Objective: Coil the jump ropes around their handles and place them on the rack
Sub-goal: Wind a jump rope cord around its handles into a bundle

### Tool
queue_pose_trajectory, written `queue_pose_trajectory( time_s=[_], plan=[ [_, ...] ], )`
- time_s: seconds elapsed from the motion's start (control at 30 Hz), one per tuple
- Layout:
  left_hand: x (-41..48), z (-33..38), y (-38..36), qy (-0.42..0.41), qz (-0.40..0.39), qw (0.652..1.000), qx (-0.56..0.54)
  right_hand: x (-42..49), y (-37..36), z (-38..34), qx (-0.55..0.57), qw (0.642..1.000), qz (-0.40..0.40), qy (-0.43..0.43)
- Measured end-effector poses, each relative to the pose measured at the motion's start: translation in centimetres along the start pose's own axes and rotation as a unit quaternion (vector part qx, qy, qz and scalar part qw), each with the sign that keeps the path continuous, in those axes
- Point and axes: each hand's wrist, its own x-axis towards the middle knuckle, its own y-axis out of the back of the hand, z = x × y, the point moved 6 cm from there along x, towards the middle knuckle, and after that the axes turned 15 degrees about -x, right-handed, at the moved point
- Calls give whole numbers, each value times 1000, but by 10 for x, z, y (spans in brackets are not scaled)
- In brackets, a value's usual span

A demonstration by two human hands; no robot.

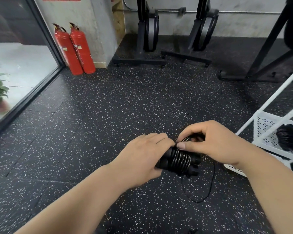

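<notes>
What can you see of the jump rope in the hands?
The jump rope is black, with two handles held side by side and thin, glossy cord wound around them in tight turns. It lies roughly level above the speckled floor. The left hand grips the handles' left end; the right hand pinches the cord at the top of the coil. A loose loop hangs below, so coiling is unfinished.

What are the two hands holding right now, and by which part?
The left hand grips the black jump-rope handles at their left end; the right hand pinches the thin black rope above the coils.
</notes>
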Motion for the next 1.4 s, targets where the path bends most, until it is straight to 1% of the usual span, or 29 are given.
queue_pose_trajectory(
  time_s=[0.07, 0.13, 0.2, 0.27, 0.33, 0.4, 0.47, 0.5, 0.57, 0.67, 0.77, 0.87, 1.0, 1.07, 1.13, 1.23, 1.3, 1.37, 1.4],
  plan=[
    [1, 0, 6, 24, 6, 997, -69, -2, 1, 0, 68, 998, -15, -7],
    [-2, 0, 11, 53, 18, 987, -152, -2, 2, 1, 109, 994, -19, -21],
    [-4, 3, 17, 82, 37, 968, -236, -2, 1, 0, 156, 987, -22, -30],
    [-6, 3, 22, 119, 63, 940, -313, -2, -3, -5, 204, 978, -25, -28],
    [-6, 1, 24, 152, 88, 912, -372, -1, -9, -7, 201, 979, 4, -36],
    [-7, -6, 23, 182, 116, 886, -410, 4, -20, 0, 173, 979, 62, -87],
    [-7, -13, 22, 216, 145, 865, -429, 9, -33, 4, 163, 972, 99, -140],
    [-7, -18, 20, 235, 157, 858, -429, 12, -40, 4, 149, 972, 104, -147],
    [-9, -28, 19, 275, 182, 850, -410, 17, -52, 0, 83, 984, 89, -127],
    [-13, -46, 17, 327, 191, 861, -341, 17, -67, -10, -52, 994, 44, -81],
    [-16, -57, 15, 351, 166, 877, -281, 11, -72, -18, -137, 989, 28, -57],
    [-17, -65, 17, 367, 142, 892, -221, 4, -73, -25, -208, 977, 17, -48],
    [-18, -78, 19, 378, 86, 916, -105, -11, -67, -46, -322, 946, 14, -32],
    [-17, -75, 19, 363, 41, 930, -33, -18, -66, -57, -365, 931, 17, -13],
    [-15, -67, 16, 330, 7, 944, 19, -21, -64, -64, -397, 918, 27, 6],
    [-10, -52, 2, 257, -43, 965, 38, -18, -53, -64, -411, 910, 55, 9],
    [-7, -40, -4, 210, -55, 976, 26, -15, -40, -57, -392, 917, 77, 2],
    [-6, -32, -6, 169, -58, 984, 14, -12, -29, -44, -348, 934, 85, -8],
    [-6, -29, -6, 152, -58, 987, 12, -10, -25, -36, -315, 946, 76, -12]
  ],
)
